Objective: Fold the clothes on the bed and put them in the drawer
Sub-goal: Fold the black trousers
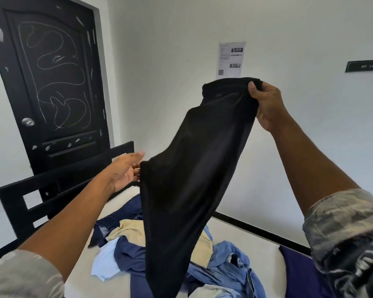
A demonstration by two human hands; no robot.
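A black garment (194, 168) hangs in the air above the bed. My right hand (267, 104) pinches its top edge, raised high near the wall. My left hand (125, 168) is lower, palm up with fingers straight, its fingertips at the garment's left edge; whether they hold the cloth is hidden. Below lies a heap of clothes (138, 250) on the white mattress (246, 237): dark blue, beige, light blue and denim pieces. No drawer is in view.
A black bed frame (52, 190) runs along the left side. Behind it stands a black door (52, 82) with chalk scribbles. A dark purple pillow (299, 274) lies at the right. White walls carry a paper sheet (230, 59) and a small black sign (366, 65).
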